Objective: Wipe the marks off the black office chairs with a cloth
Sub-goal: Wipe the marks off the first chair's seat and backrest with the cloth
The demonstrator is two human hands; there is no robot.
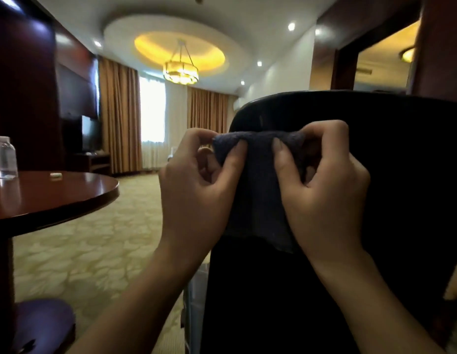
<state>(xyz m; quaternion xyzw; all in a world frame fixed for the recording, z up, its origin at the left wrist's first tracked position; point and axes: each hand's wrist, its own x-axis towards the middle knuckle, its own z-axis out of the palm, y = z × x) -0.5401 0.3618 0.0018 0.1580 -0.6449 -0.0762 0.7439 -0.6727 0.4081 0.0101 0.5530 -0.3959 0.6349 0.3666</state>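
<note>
Dark blue-grey cloth (258, 180) hangs in front of the back of a black office chair (391, 175), its top edge held just below the chair's curved upper rim; the left hand (196, 190) pinches the cloth's upper left corner between thumb and curled fingers; the right hand (324, 190) pinches the upper right part the same way, so the cloth is spread between them. Off to the left stands a round, glossy wooden table (68, 198); on it are a clear plastic bottle (5, 157) and, near it, a small white object (55, 176) too small to identify.
</note>
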